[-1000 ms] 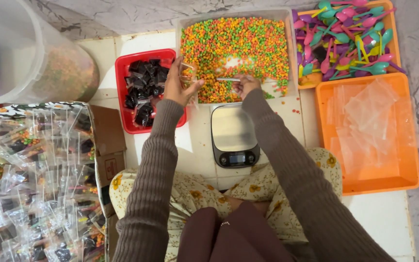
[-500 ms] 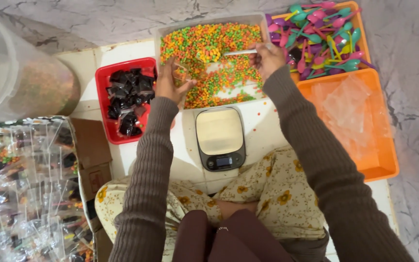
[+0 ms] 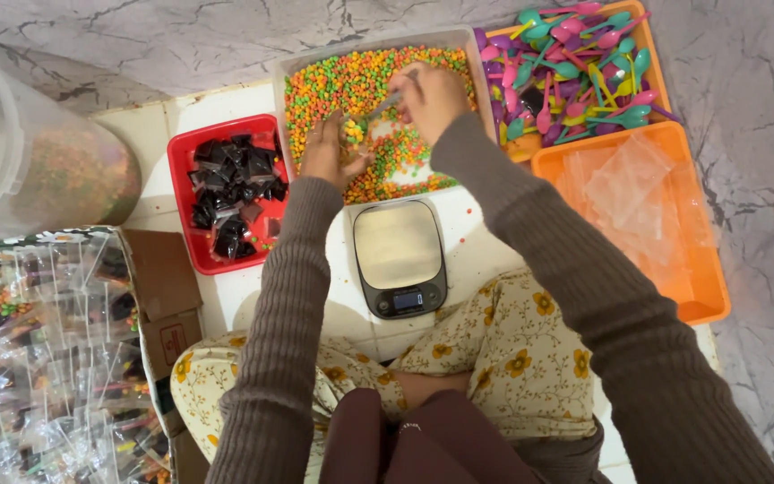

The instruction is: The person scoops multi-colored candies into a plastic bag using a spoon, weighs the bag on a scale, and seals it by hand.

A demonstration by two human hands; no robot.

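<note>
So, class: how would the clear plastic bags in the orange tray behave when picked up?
The clear plastic bags look thin and crinkled, so probably floppy and very light. Their glossy film suggests they may slide apart, being loosely piled in the orange tray.

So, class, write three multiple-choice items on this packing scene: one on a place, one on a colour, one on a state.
1. Where is the kitchen scale?
A. Directly below the tray of colourful pellets
B. Inside the orange tray
C. On the cardboard box

2. What colour is the tray of dark packets?
A. Blue
B. Red
C. White

3. What is on the scale's platform?
A. A spoon
B. A filled bag
C. Nothing

Answers: 1 A, it sits just below that tray; 2 B, its rim is red; 3 C, the platform is bare.
</note>
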